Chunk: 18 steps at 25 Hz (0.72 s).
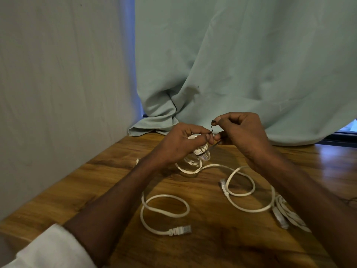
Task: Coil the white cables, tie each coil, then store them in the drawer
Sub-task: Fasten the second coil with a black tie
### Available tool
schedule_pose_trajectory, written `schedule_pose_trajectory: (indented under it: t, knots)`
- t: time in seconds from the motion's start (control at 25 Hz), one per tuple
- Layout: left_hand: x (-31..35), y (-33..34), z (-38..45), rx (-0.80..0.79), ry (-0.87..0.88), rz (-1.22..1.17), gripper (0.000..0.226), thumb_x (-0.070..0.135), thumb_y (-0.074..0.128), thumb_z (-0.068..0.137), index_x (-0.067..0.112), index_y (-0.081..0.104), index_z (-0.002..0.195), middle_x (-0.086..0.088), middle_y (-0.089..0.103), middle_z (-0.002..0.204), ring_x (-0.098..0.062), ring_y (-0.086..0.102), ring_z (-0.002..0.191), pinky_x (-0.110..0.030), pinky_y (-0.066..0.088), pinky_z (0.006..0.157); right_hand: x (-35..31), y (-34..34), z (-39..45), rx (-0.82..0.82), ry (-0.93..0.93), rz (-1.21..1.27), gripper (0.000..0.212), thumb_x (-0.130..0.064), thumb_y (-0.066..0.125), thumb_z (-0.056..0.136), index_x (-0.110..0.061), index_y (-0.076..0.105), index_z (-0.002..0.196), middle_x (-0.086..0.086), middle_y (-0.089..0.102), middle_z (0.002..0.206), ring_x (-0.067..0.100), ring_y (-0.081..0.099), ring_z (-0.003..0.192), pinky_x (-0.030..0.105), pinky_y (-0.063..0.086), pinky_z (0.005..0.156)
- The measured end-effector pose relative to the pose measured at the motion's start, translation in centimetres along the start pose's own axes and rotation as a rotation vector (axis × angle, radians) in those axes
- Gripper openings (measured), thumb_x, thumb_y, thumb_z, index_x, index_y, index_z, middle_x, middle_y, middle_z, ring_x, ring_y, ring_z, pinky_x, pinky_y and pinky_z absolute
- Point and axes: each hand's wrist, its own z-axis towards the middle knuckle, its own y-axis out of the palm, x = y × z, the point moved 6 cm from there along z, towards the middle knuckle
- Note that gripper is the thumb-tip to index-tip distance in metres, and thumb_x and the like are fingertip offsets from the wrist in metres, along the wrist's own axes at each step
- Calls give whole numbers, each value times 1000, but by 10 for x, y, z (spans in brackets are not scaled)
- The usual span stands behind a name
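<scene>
- Your coil (195, 157) of white cable hangs in your left hand (179, 142), lifted just above the desk (96, 180), at about 12 o'clock from the middle of the desk top.
- A thin dark tie (211, 128) loops round the coil's upper side; one end rises toward 1 o'clock, the other runs out low toward 3 o'clock.
- Your left hand is clenched round the coil, thumb and forefinger pinching where the tie crosses it.
- Your right hand (241, 130) sits just at 3 o'clock of the coil, almost touching the left; its thumb and fingertips pinch the tie's upper end, and the lower strand seems to pass under its fingers.
- The relation that counts: both tie ends lie on the right hand's side of the coil, so that hand looks best placed to do the twisting or pulling while the left steadies the bundle.
- The tie's line runs roughly from 7 to 1 o'clock, across the coil's strands.
- A tail from the coil trails toward 4 o'clock, joining a loose cable (249, 190) sprawled on the desk.
- Another loose cable (164, 211) lies at 6 o'clock, its plug (181, 230) pointing to 3 o'clock.
- No drawer shows; a pale curtain (241, 64) hangs at the back.
</scene>
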Motion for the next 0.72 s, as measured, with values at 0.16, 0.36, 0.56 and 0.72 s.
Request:
schedule_pose_trajectory:
  t: [0.16, 0.36, 0.56, 0.72]
  knots:
    - [3, 1, 0, -34, 11, 14, 17, 4, 64, 100, 1, 79, 106, 18, 77, 85, 4, 70, 81, -10, 48, 74, -1, 5, 0, -60, -17, -25, 18, -12, 62, 101, -5, 77, 93, 15, 74, 69, 21, 72, 62, 28, 61, 60]
    - [3, 0, 0, -24, -18, -28, 16, 11, 65, 100, 17, 79, 105, 13, 77, 82, 0, 69, 75, -17, 49, 69, 1, 3, 0, -24, 33, 26, 18, -9, 62, 101, -4, 77, 93, 12, 77, 79, 21, 76, 65, 29, 62, 62]
    - [4, 0, -1, -40, -32, -22, 16, 13, 66, 100, 20, 79, 104, 13, 77, 82, 0, 69, 75, -16, 49, 69, 2, 3, -2, -49, 57, 38, 18, -11, 62, 102, -5, 77, 94, 12, 77, 74, 21, 76, 64, 28, 62, 62]
    - [9, 1, -2, -63, -33, -40, 17, 12, 65, 100, 22, 78, 105, 15, 77, 82, 2, 70, 76, -14, 49, 69, 1, 4, -2, -55, 57, 30, 18, -10, 63, 101, -5, 77, 92, 14, 77, 78, 24, 76, 66, 32, 64, 65]
